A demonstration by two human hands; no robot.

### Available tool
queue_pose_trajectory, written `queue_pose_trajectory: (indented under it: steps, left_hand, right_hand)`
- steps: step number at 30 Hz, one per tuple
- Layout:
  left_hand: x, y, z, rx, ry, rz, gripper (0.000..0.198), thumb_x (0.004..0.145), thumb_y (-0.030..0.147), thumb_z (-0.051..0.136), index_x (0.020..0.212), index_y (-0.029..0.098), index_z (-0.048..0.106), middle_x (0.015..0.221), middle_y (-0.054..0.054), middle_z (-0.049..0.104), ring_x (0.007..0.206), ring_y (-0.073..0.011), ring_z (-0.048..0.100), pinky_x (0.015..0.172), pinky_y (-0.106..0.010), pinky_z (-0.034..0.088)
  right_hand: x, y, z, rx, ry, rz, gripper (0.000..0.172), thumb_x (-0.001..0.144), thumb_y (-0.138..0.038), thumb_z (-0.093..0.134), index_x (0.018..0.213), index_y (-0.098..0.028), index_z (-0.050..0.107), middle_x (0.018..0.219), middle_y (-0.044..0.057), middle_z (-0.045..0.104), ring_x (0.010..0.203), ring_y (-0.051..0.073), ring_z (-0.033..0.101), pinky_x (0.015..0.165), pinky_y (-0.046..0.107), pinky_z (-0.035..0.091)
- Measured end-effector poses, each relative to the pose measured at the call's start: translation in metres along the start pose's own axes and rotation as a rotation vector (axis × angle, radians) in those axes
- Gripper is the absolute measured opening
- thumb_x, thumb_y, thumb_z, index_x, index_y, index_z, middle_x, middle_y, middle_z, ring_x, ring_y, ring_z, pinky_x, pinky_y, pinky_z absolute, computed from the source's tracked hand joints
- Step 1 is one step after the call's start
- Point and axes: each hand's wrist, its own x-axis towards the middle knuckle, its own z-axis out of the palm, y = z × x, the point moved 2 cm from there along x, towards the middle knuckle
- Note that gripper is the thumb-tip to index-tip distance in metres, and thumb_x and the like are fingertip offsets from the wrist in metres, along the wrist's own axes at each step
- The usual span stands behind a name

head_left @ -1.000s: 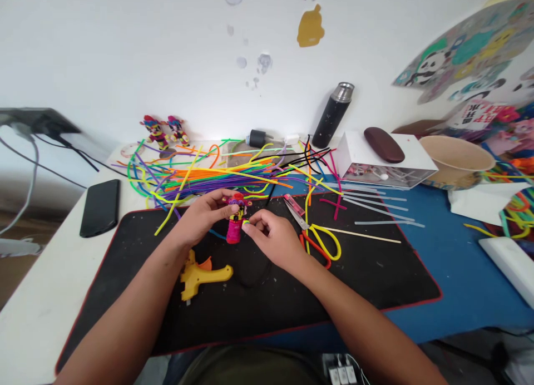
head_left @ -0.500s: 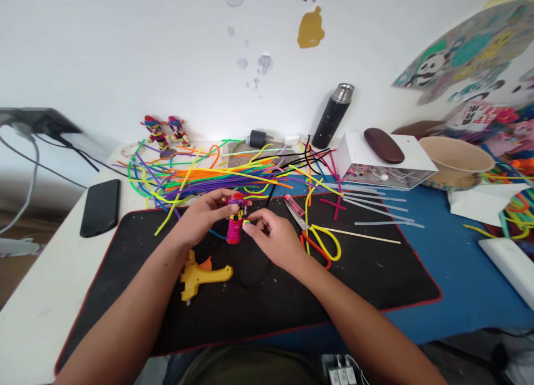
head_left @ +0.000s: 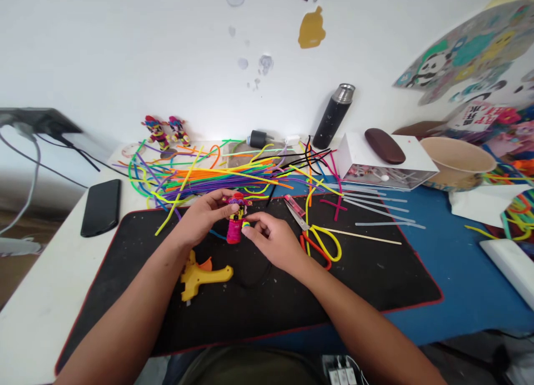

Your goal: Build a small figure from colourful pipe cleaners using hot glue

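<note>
A small figure (head_left: 235, 229) with a pink lower body and a red and purple top stands upright above the black mat (head_left: 354, 285). My left hand (head_left: 207, 213) grips its upper part between thumb and fingers. At the figure's right side, my right hand (head_left: 269, 235) pinches a small yellow and blue piece (head_left: 245, 225) against or very near it. A yellow glue gun (head_left: 204, 276) with an orange trigger lies below my left hand. Scissors (head_left: 321, 243) with yellow and red handles lie right of my right hand.
Colourful pipe cleaners (head_left: 217, 179) are heaped behind my hands. Two small figures (head_left: 162, 132) stand at the back left, near a phone (head_left: 100, 207). A black flask (head_left: 334, 116), a white box (head_left: 387, 162) and clear glue sticks (head_left: 379, 207) are at right.
My right hand has shifted very slightly left with the small piece. Otherwise the hands and the figure look the same.
</note>
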Motion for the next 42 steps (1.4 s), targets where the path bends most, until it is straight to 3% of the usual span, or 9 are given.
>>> queue_pose_trajectory:
  steps: [9,24,42]
  left_hand:
    - [0.002,0.001,0.002,-0.031,0.051,0.008,0.046,0.064,0.039,0.100,0.100,0.020,0.080,0.084,-0.001,0.074,0.076,-0.0172,0.064,0.074,-0.029,0.049]
    - [0.003,-0.008,0.006,-0.021,0.018,0.019,0.046,0.068,0.041,0.098,0.105,0.019,0.079,0.090,-0.003,0.077,0.078,-0.0177,0.065,0.075,-0.029,0.049]
    - [-0.002,0.001,0.009,-0.012,0.004,0.012,0.046,0.062,0.037,0.101,0.098,0.020,0.078,0.088,-0.001,0.076,0.081,-0.0180,0.066,0.076,-0.029,0.052]
  right_hand:
    - [0.000,0.004,0.001,0.017,-0.027,0.017,0.031,0.098,-0.031,0.070,0.127,-0.022,0.071,0.072,-0.005,0.062,0.065,0.014,0.057,0.064,0.026,0.041]
    - [0.001,0.013,0.000,0.040,0.020,0.041,0.031,0.099,-0.037,0.068,0.125,-0.021,0.073,0.063,-0.006,0.058,0.058,0.014,0.054,0.060,0.026,0.041]
    - [0.001,0.013,0.002,0.127,0.043,0.037,0.028,0.097,-0.037,0.067,0.119,-0.020,0.073,0.062,-0.006,0.056,0.057,0.014,0.052,0.058,0.026,0.039]
